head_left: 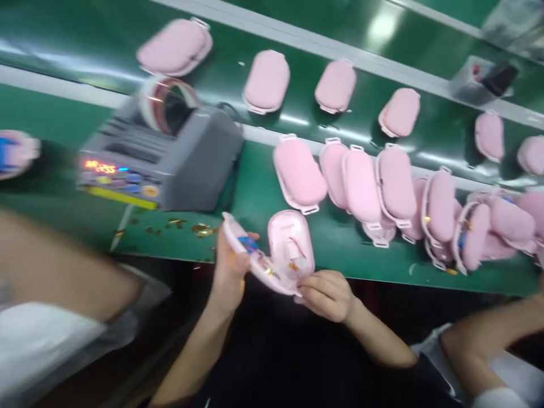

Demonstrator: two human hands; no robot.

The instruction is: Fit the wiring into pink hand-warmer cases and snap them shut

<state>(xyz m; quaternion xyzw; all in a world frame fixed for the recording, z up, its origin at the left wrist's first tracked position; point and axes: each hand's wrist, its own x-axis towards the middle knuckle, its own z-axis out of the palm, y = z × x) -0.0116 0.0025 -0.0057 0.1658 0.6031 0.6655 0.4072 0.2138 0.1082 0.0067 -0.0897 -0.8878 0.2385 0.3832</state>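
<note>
An opened pink plastic case is spread in two halves at the table's front edge, between my hands. My left hand is closed around the left half, which is tilted up on its side; a blue part and small yellowish bits show inside it. The right half lies with its hollow side up, with thin wires and a whitish piece in it. At the lower edge, where the halves meet, my right hand pinches the case between thumb and fingers. What lies under those fingertips is hidden.
A grey tape dispenser with a lit red display stands at left, gold scraps before it. Pink closed cases pile up rightward; more sit spaced on the green strip behind. Other people's arms are at both sides.
</note>
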